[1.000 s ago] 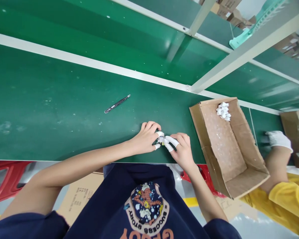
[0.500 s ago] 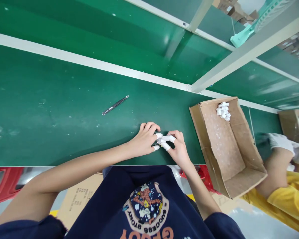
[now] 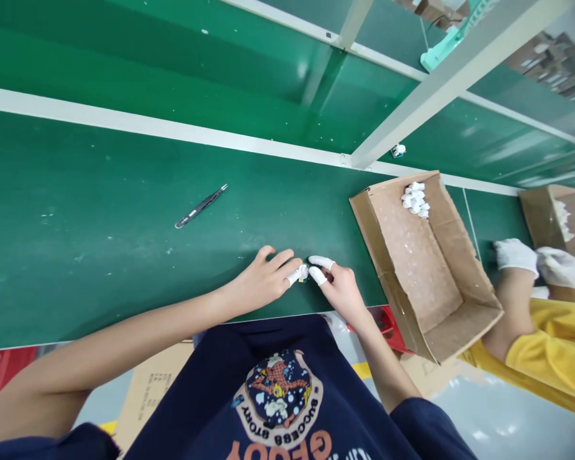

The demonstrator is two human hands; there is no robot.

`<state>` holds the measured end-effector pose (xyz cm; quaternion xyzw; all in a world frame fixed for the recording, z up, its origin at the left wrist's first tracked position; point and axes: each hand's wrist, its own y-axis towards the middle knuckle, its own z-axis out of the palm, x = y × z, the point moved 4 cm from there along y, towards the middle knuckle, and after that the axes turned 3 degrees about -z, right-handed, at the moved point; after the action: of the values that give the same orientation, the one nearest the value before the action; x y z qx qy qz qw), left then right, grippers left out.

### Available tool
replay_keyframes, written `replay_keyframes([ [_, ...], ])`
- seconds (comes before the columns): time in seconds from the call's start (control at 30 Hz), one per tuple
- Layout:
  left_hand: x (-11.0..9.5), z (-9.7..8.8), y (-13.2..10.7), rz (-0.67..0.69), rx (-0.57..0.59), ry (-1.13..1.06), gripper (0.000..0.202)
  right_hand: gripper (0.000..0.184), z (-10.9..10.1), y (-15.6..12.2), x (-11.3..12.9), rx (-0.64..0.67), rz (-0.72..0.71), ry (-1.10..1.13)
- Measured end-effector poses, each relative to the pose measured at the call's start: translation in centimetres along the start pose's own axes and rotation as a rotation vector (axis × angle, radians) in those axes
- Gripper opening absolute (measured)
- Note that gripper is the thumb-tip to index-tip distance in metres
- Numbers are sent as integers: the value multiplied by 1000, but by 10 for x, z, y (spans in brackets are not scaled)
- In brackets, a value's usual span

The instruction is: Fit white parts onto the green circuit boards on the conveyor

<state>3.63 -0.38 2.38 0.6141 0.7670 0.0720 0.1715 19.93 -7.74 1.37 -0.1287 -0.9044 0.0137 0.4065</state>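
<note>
My left hand point(image 3: 271, 276) is closed in a pinch, with white finger covers on thumb and forefinger. Between those fingertips is a small white and green piece point(image 3: 303, 275), low over the table; its shape is mostly covered. Just right of it is my right hand point(image 3: 338, 284), also with white covers on thumb and forefinger. Those two fingertips are slightly apart beside the piece; whether they touch it I cannot tell. Dark tweezers point(image 3: 201, 207) lie on the green table to the left, beyond my left hand.
A cardboard box point(image 3: 412, 275) at my right holds a cluster of small white pieces point(image 3: 416, 199). Behind it, near the upright metal post point(image 3: 455, 80), is another small white piece point(image 3: 398, 151). Farther right, a co-worker's white-gloved hands point(image 3: 539, 262) work beside another box point(image 3: 551, 214).
My right fingertips have drawn back from their pinch at the piece and parted a little. My left fingers have closed further round it. The whole view has shifted slightly.
</note>
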Motion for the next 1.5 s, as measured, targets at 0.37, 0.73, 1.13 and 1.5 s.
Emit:
replay_keyframes([
  [0.37, 18, 19, 6, -250, 34, -310, 32, 37, 18, 14, -4, 401, 335, 523],
  [0.73, 22, 18, 9, -257, 53, -285, 24, 32, 15, 20, -1, 464, 307, 492],
  [1.13, 21, 18, 7, -235, 16, -227, 30, 28, 22, 21, 8, 395, 188, 291],
  [1.5, 15, 17, 5, -144, -27, -217, 19, 35, 24, 18, -4, 407, 149, 387],
])
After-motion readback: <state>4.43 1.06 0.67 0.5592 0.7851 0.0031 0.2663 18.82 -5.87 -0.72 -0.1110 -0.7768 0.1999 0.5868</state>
